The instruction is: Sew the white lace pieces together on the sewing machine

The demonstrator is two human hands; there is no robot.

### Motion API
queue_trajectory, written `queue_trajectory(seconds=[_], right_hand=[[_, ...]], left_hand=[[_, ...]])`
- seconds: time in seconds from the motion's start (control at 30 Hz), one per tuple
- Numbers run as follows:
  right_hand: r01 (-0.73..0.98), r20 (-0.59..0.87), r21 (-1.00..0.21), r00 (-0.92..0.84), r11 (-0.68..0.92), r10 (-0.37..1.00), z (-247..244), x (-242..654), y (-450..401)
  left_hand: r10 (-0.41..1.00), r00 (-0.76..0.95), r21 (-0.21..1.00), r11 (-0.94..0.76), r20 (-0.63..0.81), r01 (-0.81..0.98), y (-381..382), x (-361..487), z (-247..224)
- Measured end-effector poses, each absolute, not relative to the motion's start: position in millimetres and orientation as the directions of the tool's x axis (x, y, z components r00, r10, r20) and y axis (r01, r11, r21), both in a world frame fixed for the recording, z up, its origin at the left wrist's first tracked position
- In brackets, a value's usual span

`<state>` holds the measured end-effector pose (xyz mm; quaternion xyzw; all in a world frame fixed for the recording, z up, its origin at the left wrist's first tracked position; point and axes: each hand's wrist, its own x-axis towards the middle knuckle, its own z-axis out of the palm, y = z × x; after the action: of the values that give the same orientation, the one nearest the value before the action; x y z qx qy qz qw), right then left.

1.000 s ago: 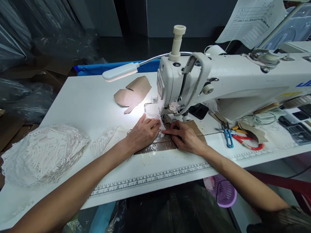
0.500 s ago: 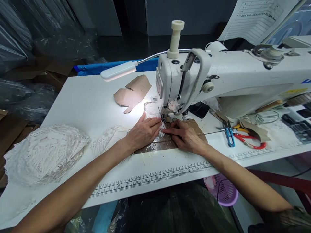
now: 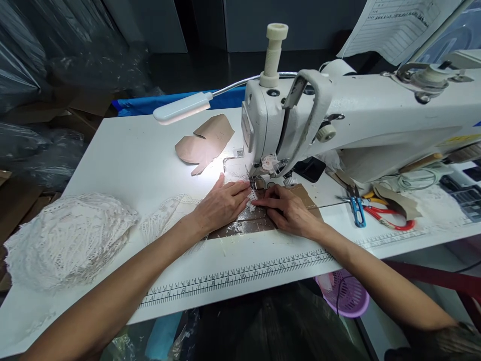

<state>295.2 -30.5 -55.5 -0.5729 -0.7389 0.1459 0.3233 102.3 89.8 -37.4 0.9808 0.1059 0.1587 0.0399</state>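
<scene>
My left hand (image 3: 224, 201) lies flat, fingers stretched out, on a piece of white lace (image 3: 253, 197) by the presser foot (image 3: 256, 183) of a white sewing machine (image 3: 259, 118). From the right, my right hand (image 3: 288, 209) reaches to the lace's edge, its fingers bent and the tips gathered on it; the thumb is partly hidden. Both hands rest over a shiny brown taped plate (image 3: 244, 228) scattered with white scraps. A lace part (image 3: 171, 213) spreads out left of my left wrist. The needle's tip is too small to make out.
A large pile of lace (image 3: 71, 238) sits at the left on the white table (image 3: 124, 150). Brown paper patterns (image 3: 206, 143) lie behind, under a lamp (image 3: 182, 108). Blue snips (image 3: 356, 211), red-handled scissors (image 3: 391, 218) and a black phone (image 3: 310, 169) are at the right. A purple basket (image 3: 349, 296) stands below.
The view has shifted slightly, and the machine appears a little larger. Both hands keep nearly the same place on the lace.
</scene>
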Motion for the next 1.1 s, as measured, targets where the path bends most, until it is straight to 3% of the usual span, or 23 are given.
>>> queue_trajectory(seconds=[0.27,0.8,0.93,1.1], right_hand=[[0.766,0.305,-0.567,-0.148,0.304,0.941,-53.5,295.0,-30.8],[0.871,0.269,-0.399,-0.187,0.286,0.945,-48.3,289.1,-24.9],[0.836,0.257,-0.488,-0.136,0.250,0.957,-49.9,293.8,-28.1],[0.748,0.259,-0.653,0.073,0.119,0.963,-49.9,304.1,-30.0]], left_hand=[[0.237,0.926,0.120,-0.970,0.293,0.210,92.6,103.7,-38.3],[0.359,0.890,0.000,-0.927,0.281,0.375,94.1,115.0,-42.3],[0.392,0.867,-0.018,-0.909,0.307,0.417,91.0,116.7,-41.1],[0.413,0.840,-0.010,-0.895,0.352,0.445,87.2,117.2,-41.4]])
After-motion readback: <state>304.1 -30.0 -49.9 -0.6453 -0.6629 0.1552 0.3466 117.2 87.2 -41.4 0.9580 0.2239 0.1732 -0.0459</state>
